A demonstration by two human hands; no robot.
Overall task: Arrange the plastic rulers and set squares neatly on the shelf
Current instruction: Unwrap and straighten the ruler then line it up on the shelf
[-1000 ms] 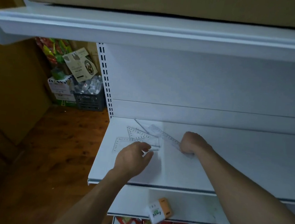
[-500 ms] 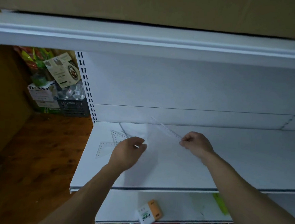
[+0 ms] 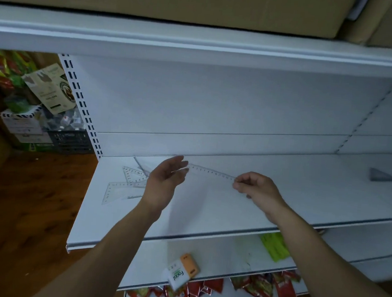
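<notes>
A clear plastic ruler (image 3: 212,172) hangs just above the white shelf (image 3: 208,215), held level between both hands. My right hand (image 3: 256,188) pinches its right end. My left hand (image 3: 166,181) has its fingers apart at the ruler's left end; whether they grip it is unclear. On the shelf's left part lie clear set squares: a small one (image 3: 132,175), a larger one (image 3: 118,192) nearer the front, and another clear piece (image 3: 142,164) by the back wall, partly hidden by my left hand.
Grey triangular pieces (image 3: 383,175) lie far right on the shelf. Below, a lower shelf holds a white-orange box (image 3: 180,272) and a green item (image 3: 274,246). Red packets (image 3: 261,287) hang lower. A shelf edge (image 3: 198,50) juts out overhead. Crates and boxes (image 3: 39,124) stand left on the wooden floor.
The ruler has been lifted off the pile and turned level, and moved right. My left hand opened and rose to its left end. The view shifted right.
</notes>
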